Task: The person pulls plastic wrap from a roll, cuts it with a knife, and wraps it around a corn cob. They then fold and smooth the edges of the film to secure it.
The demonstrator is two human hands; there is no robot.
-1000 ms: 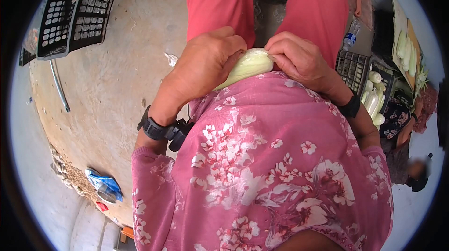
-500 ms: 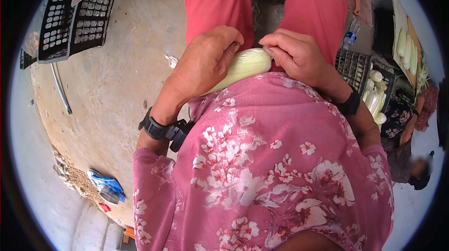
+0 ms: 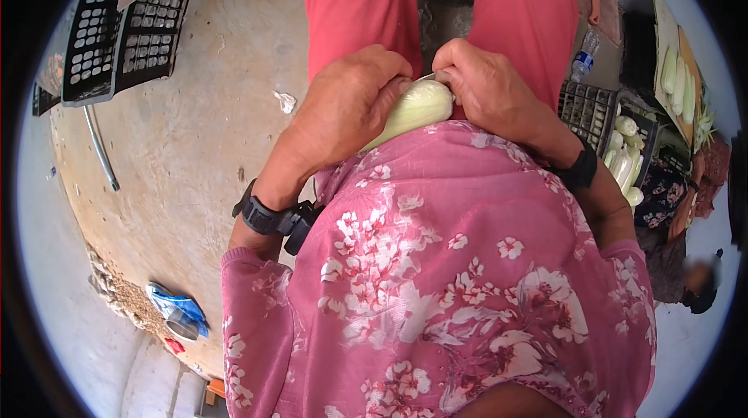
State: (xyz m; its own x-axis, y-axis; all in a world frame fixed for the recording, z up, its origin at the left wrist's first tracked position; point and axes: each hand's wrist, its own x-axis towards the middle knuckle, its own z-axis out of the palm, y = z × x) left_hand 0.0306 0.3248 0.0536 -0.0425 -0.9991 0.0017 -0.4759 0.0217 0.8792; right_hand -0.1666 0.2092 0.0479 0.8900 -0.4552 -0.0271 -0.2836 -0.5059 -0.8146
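A pale green, cob-shaped vegetable (image 3: 413, 109) lies across my lap against the floral shirt, its rounded end shiny with clear film. My left hand (image 3: 352, 106) is closed over its upper left side, thumb and fingers pinched together. Fingers of my right hand (image 3: 485, 89) pinch close beside the rounded end. A thin strip of clear film (image 3: 426, 77) stretches between both sets of fingertips, above the vegetable. The palms and the far end of the vegetable are hidden.
Black crates (image 3: 146, 44) stand at upper left, near a metal rod (image 3: 101, 145). On the right, a crate holds wrapped vegetables (image 3: 623, 162), with a plastic bottle (image 3: 584, 59) nearby. Another person (image 3: 670, 262) is at far right; more vegetables (image 3: 679, 84) lie on a board.
My right hand has shifted slightly up and left, its fingers more curled. My left fingertips have moved right, nearer to it, and the film strip now shows between them.
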